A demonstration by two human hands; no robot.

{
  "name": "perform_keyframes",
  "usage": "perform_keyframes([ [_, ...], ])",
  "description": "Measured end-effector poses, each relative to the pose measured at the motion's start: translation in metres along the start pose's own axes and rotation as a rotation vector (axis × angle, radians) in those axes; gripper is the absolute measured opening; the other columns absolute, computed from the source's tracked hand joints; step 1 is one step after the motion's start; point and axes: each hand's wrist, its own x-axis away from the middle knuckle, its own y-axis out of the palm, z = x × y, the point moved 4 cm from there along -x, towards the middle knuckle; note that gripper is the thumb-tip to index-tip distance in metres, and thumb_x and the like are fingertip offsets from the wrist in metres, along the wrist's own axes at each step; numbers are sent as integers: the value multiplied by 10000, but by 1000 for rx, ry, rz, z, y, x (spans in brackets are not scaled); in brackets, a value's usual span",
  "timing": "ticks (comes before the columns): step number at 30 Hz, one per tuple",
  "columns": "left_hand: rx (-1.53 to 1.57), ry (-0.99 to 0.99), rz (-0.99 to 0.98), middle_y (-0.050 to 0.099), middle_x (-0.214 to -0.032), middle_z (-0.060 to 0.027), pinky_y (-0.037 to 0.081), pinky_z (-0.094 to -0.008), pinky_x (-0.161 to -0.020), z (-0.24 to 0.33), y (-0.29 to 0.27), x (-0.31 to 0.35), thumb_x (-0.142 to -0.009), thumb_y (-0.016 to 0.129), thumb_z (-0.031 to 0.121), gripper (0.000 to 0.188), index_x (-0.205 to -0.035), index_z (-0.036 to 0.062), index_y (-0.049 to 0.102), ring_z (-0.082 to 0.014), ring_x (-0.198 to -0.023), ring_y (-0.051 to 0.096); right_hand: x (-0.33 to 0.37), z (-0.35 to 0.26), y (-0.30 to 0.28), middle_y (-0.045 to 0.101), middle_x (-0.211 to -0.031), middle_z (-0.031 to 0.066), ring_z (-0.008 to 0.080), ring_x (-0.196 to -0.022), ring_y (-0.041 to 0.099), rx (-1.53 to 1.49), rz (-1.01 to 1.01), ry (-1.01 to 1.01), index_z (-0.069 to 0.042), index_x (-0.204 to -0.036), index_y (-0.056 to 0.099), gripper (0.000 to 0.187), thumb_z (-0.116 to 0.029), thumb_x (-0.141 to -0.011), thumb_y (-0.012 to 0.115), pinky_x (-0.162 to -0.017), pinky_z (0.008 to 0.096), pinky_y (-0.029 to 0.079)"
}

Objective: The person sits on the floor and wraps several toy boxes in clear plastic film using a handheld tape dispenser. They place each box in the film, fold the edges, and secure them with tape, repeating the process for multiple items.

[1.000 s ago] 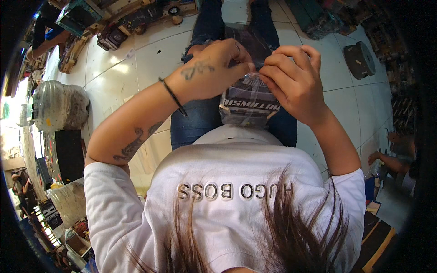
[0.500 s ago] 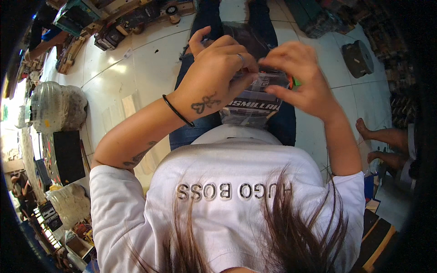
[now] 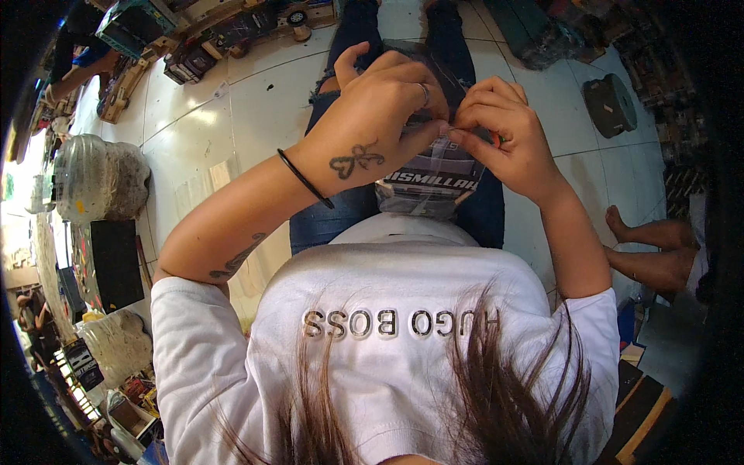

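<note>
On my lap lies a dark boxy item in clear plastic wrapping (image 3: 422,198), with pale lettering on the side facing me. My left hand (image 3: 387,108) reaches over its far part, thumb and forefinger pinched together on the plastic. Close against it, my right hand (image 3: 508,136) is also closed, its thumb and fingertips pinching the plastic at nearly the same spot. Small orange and green bits peek out beside the right fingers. Much of the item's far side is hidden behind my hands.
A plastic-wrapped bundle (image 3: 101,178) and a black panel (image 3: 116,263) stand at the left. Dark boxy models (image 3: 190,62) line the far left. A round dark drum (image 3: 608,105) sits on the tiled floor at right, beyond another person's bare legs (image 3: 659,240).
My right hand has moved left and closed from spread fingers to a pinch beside my left fingertips. The left hand has shifted slightly to the right.
</note>
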Motion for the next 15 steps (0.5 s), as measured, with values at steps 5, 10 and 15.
perform_keyframes([
  [5, -19, 15, -42, 589, -1072, -41, 263, -450, -1039, -4, 0, -3, -825, 662, 170, 81, -879, 111, 675, -216, -1065, 538, 2, 3, 4, 644, -847, 19, 207, -917, 564, -53, -13, 49, -71, -781, 661, 116, -171, -755, 715, -884, 367, 351],
  [10, 432, -387, -352, 598, -1052, -65, 424, -314, -924, -31, 21, -9, -842, 658, 181, 183, -1001, 90, 659, -239, -1045, 553, 9, -24, 3, 631, -903, 1, 194, -949, 559, 422, 223, -152, -86, -818, 670, 165, -194, -717, 740, -899, 399, 347],
  [15, 555, -529, -375, 624, -955, -54, 387, -390, -987, -30, 22, -5, -851, 656, 192, 268, -1103, 113, 612, -228, -1042, 559, 14, -23, 11, 620, -932, 0, 176, -993, 543, 539, 190, -234, -83, -866, 667, 194, -177, -710, 734, -913, 413, 339],
])
